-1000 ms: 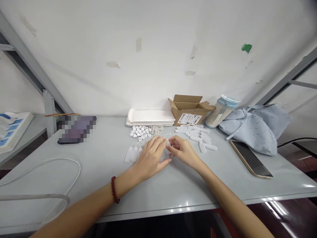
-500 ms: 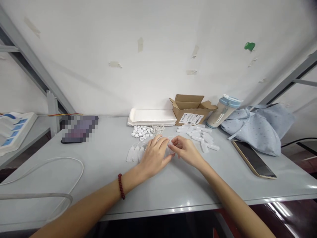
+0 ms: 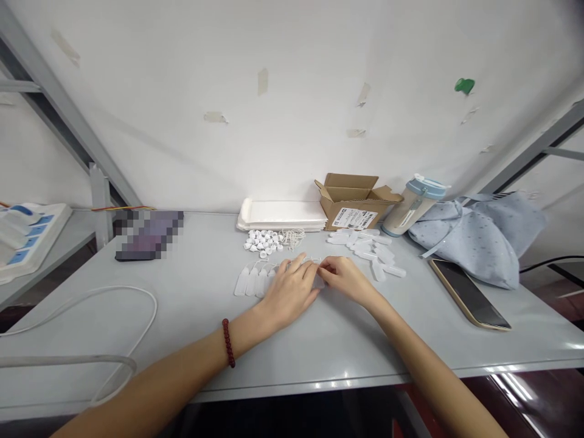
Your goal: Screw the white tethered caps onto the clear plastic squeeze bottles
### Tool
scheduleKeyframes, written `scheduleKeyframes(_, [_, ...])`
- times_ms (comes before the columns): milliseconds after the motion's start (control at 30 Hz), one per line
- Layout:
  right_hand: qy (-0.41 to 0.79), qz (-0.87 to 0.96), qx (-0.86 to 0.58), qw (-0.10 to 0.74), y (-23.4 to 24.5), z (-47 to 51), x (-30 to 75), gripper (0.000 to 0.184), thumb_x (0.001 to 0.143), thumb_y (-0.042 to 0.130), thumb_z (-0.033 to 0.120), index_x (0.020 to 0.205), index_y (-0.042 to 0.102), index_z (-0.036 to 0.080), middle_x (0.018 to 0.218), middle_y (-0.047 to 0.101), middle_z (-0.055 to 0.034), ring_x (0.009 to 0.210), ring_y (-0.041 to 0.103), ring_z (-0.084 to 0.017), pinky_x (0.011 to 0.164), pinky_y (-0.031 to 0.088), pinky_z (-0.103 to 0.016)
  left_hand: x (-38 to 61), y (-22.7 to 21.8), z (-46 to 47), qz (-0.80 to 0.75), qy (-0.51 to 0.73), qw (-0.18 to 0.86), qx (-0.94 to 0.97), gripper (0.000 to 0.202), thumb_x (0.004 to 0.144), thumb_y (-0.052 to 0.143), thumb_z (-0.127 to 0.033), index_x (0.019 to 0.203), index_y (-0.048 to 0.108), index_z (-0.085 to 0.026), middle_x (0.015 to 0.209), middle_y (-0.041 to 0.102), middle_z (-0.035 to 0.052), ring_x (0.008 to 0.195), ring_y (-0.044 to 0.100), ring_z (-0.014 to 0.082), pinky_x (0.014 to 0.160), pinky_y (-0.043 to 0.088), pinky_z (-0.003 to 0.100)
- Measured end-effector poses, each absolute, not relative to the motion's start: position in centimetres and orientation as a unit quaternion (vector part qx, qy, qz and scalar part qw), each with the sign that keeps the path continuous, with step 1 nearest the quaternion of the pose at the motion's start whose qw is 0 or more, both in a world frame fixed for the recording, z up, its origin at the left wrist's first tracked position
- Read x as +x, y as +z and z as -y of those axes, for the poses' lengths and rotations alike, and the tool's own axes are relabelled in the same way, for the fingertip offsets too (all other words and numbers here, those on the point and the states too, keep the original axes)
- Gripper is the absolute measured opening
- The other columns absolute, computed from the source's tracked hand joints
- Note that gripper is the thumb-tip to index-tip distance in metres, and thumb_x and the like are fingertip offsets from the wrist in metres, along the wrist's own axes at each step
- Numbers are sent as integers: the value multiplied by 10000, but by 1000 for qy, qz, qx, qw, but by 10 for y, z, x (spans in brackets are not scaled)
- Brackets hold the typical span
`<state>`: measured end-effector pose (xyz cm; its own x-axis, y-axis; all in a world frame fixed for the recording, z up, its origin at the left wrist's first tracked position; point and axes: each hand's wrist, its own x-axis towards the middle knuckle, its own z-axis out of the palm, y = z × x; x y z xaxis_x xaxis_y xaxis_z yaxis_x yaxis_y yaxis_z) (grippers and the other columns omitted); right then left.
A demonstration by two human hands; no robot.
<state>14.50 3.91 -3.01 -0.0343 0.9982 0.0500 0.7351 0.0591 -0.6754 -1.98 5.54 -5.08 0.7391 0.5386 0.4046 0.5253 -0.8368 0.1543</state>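
My left hand point(image 3: 291, 293) lies over a row of flat translucent plastic pieces point(image 3: 250, 282) with thin white loops at their tops. Its fingers are stretched out and cover part of that row. Right beside its fingertips, my right hand point(image 3: 345, 280) has its fingers curled and pressed together at the row's right end. A translucent piece point(image 3: 319, 282) shows between the two hands; what the right fingers pinch is hidden. Behind the hands are a heap of small white caps point(image 3: 263, 242) and a bundle of white strings point(image 3: 292, 237). More loose translucent pieces point(image 3: 364, 248) lie scattered to the right.
At the back stand a stack of white trays point(image 3: 285, 214), an open cardboard box point(image 3: 351, 210) and a tumbler point(image 3: 410, 207). A light blue cloth bag point(image 3: 474, 240) and a phone point(image 3: 469, 295) lie right. A blurred-out dark object point(image 3: 148, 236) and white cable point(image 3: 152, 310) are left.
My left hand has shifted slightly right and lower, uncovering more of the row. My right fingers have closed in against the left fingertips. The view has moved slightly.
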Motion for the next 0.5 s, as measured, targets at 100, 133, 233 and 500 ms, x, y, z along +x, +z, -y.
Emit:
scheduleKeyframes(100, [235,681,-645,255,-33,-40,146,209,782,467,222,626,592,164,552,619,-20,509,531,-139,494,371,-246,-19,-51,-54,-287,203,11,936,258,865,558,-231,1092,484,-134,1134,625,128,1259,429,323,889,421,454])
scheduleKeyframes(133, [233,683,-645,252,-32,-40,146,207,784,467,220,626,590,165,560,620,-21,513,528,-139,499,371,-247,-19,-51,-54,-288,200,9,936,258,863,562,-229,1090,487,-132,1134,624,128,1260,428,322,891,420,453])
scheduleKeyframes(233, [234,685,-643,249,-29,-38,146,210,801,468,240,650,592,164,581,620,-23,523,524,-139,504,368,-250,-21,-51,-53,-289,210,1,934,275,868,557,-258,1104,488,-133,1154,610,140,1257,429,321,902,416,457])
scheduleKeyframes(500, [224,691,-634,265,-22,-37,154,204,841,499,336,791,610,172,674,646,-27,582,562,-154,524,409,-266,-45,-42,-70,-332,311,54,889,300,880,526,-334,1116,526,-149,1106,604,117,1134,486,285,910,430,461])
